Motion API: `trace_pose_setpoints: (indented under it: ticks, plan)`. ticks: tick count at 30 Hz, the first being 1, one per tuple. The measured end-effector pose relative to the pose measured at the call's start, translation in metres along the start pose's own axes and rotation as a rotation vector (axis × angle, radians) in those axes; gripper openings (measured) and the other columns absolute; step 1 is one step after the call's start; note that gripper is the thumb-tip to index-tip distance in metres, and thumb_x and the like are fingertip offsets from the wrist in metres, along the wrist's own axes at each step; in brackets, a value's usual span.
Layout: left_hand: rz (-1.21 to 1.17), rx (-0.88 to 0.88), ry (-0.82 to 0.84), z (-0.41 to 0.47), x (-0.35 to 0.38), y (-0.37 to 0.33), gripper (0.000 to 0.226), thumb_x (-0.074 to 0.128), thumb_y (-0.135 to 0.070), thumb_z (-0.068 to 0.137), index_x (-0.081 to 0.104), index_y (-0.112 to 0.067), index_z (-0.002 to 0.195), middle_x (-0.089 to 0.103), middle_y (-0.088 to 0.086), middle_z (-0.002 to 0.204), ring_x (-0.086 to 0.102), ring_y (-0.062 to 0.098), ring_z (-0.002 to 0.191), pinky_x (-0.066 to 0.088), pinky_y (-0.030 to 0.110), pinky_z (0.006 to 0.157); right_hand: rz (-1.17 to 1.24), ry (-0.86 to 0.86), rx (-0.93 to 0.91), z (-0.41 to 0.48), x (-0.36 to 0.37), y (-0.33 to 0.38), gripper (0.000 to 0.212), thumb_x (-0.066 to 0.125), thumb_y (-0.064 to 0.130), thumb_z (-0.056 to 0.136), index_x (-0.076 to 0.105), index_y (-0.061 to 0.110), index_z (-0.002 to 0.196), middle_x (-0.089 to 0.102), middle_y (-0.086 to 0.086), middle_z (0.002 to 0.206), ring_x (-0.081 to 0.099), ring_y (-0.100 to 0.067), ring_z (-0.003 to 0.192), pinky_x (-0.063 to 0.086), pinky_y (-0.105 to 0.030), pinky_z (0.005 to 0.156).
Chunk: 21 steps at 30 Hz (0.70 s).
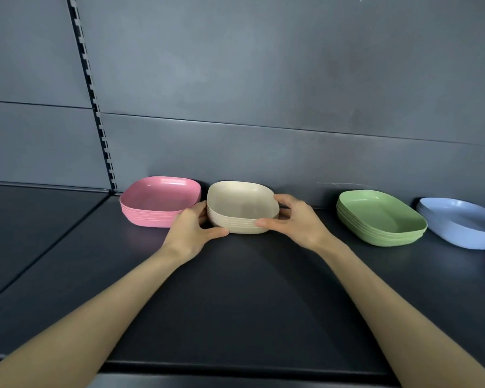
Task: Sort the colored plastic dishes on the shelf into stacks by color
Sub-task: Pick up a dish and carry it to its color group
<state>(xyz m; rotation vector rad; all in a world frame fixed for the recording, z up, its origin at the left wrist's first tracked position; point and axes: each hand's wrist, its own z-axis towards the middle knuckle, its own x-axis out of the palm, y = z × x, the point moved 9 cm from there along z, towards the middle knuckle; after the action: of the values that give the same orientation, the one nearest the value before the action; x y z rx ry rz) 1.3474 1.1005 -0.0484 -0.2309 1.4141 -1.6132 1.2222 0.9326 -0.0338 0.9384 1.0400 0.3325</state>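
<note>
Dark metal shelf (235, 289): left hand (192, 229), right hand (293, 219) clasp stacked cream square plastic dishes (241, 208); advise level, even pressure.

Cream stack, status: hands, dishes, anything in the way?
Gripping cream stack: left hand, right hand, opposite sides. Sorted alongside: pink stack, green stack, blue stack. Nothing blocking.

Your two hands hold a cream stack (242, 208) of dishes on a dark shelf (235, 289), near its back edge. Your left hand (192, 231) grips the stack's left side, thumb in front; your right hand (293, 219) grips its right side. A pink stack (160, 201) sits just beside it on the left. A green stack (380, 217) and blue stack (462, 222) stand well apart toward the right.
</note>
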Motion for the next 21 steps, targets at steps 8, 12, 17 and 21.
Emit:
trace_pose_setpoints:
  ticks: [8,12,17,21]
  plan:
    - [0.032,0.028,-0.02,0.0013,-0.0019,0.0026,0.049,0.08,-0.009,0.072,0.062,-0.014,0.118,0.07,-0.008,0.109,0.064,0.005,0.103,0.049,0.028,0.095,0.05,-0.045,-0.043,-0.0007,-0.0001,0.001,0.069,0.083,0.034,0.068,0.055,0.015,0.129,0.066,0.009,0.114,0.063,-0.006,0.105,0.05,-0.032,0.097]
    - [0.07,0.051,-0.027,0.0019,-0.0021,0.0026,0.049,0.08,-0.012,0.073,0.061,-0.014,0.118,0.069,-0.007,0.11,0.063,0.006,0.104,0.049,0.031,0.096,0.073,-0.061,-0.068,0.0002,-0.0007,0.0026,0.062,0.083,0.029,0.069,0.057,0.018,0.125,0.067,0.012,0.111,0.063,-0.002,0.102,0.051,-0.028,0.095]
    - [0.101,0.069,-0.037,0.0019,-0.0035,0.0025,0.05,0.079,-0.014,0.073,0.059,-0.013,0.119,0.069,-0.005,0.112,0.062,0.01,0.106,0.049,0.034,0.097,0.06,-0.061,-0.077,0.0007,0.0002,0.0029,0.069,0.082,0.033,0.069,0.054,0.016,0.129,0.065,0.01,0.115,0.062,-0.004,0.105,0.05,-0.026,0.095]
    - [0.113,0.066,-0.03,0.0006,-0.0037,0.002,0.051,0.078,-0.015,0.075,0.058,-0.013,0.121,0.067,-0.004,0.114,0.062,0.011,0.107,0.048,0.034,0.097,0.044,-0.058,-0.072,-0.0008,0.0011,0.0035,0.068,0.081,0.033,0.071,0.053,0.015,0.13,0.065,0.008,0.117,0.062,-0.005,0.106,0.05,-0.025,0.094]
